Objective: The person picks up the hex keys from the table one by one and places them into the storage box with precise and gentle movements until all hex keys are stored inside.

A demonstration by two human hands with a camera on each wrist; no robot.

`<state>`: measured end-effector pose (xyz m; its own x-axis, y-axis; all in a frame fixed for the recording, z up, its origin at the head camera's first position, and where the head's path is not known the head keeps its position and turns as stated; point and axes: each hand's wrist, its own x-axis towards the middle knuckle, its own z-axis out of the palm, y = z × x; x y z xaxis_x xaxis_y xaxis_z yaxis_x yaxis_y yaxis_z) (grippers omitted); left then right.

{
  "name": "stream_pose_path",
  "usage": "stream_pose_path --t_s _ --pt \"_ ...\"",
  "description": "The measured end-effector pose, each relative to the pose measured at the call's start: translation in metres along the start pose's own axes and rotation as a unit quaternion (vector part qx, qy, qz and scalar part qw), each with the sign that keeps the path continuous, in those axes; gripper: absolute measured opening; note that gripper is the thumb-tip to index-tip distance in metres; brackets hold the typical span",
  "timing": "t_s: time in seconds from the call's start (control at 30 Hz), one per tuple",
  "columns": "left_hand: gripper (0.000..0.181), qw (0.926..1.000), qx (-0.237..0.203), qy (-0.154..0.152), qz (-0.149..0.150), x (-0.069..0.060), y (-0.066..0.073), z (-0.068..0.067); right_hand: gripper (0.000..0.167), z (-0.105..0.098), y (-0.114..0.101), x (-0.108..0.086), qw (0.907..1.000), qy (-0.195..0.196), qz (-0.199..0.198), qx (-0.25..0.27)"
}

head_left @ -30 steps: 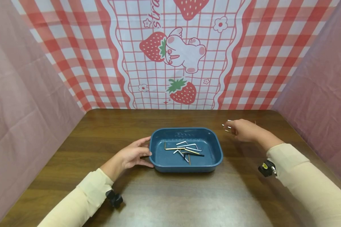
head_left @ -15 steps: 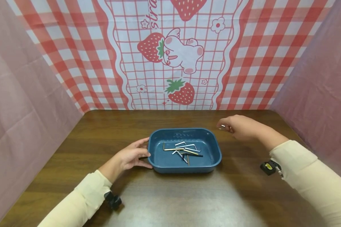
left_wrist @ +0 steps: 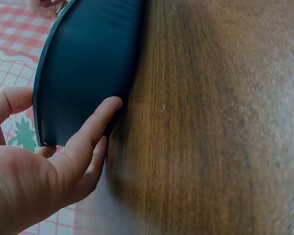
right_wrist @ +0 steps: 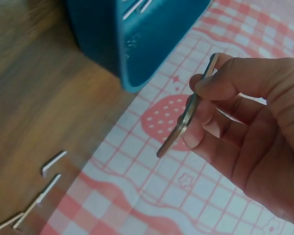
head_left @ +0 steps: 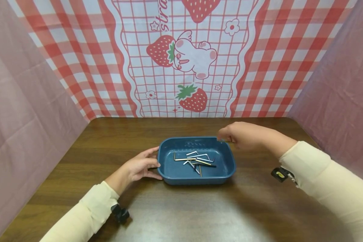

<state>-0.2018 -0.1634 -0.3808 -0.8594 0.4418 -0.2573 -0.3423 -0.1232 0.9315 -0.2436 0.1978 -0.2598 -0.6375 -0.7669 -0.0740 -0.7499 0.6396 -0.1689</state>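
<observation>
A blue tray (head_left: 196, 180) stands on the table with several L-shaped hex keys (head_left: 184, 159) lying crossed inside it. At the tray's left end, my left hand (head_left: 140, 166) rests its spread fingers on the rim and outer wall; the left wrist view shows one fingertip (left_wrist: 112, 104) low on that wall. My right hand (head_left: 245, 134) is by the tray's back right corner. In the right wrist view its thumb and fingers pinch a slim bundle of metal keys (right_wrist: 187, 115), the exact number unclear.
More hex keys (right_wrist: 51, 188) lie on the wooden table (right_wrist: 19, 122) in the right wrist view; the right arm hides that spot in the head view. A strawberry-patterned cloth (head_left: 181, 84) stands behind the table, with pink cloth (head_left: 27, 101) at both sides.
My right hand has moved left to the tray's back right corner with the metal keys in its fingers. The left hand keeps its place at the tray's left end.
</observation>
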Motion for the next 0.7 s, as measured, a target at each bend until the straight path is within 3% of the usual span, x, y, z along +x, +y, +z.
stream_pose_path --t_s 0.37,0.7 --pt "0.083 1.0 0.003 -0.002 0.001 0.002 0.0 -0.001 0.047 -0.005 -0.029 0.031 0.9948 -0.098 0.014 -0.024" --pt "0.083 1.0 0.004 -0.001 0.0 0.001 0.001 0.0 0.051 -0.001 -0.044 0.065 0.9922 -0.119 -0.035 -0.01"
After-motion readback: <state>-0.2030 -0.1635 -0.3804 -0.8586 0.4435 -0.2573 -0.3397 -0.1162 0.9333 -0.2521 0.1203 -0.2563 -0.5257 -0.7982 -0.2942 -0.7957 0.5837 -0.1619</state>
